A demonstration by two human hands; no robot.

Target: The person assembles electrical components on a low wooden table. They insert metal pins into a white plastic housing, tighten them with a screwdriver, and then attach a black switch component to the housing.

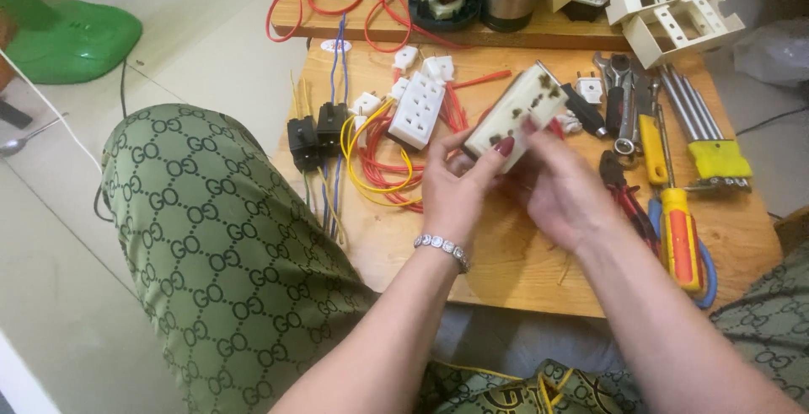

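Socket strip (516, 115) between both hands, seemingly

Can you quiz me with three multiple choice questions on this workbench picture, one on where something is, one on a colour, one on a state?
1. Where does the white socket block lie?
A. on the wooden board, beside the held strip
B. on the floor
C. on the person's knee

2. What colour are the wires coiled under that block?
A. green and black
B. red and yellow
C. white only

3. How is the cream socket strip held?
A. lying flat, untouched
B. lifted in both hands
C. hanging from a cord

Answers: 1 A, it rests on the wooden board. 2 B, red and yellow loops show there. 3 B, the left hand and right hand grip it above the board.
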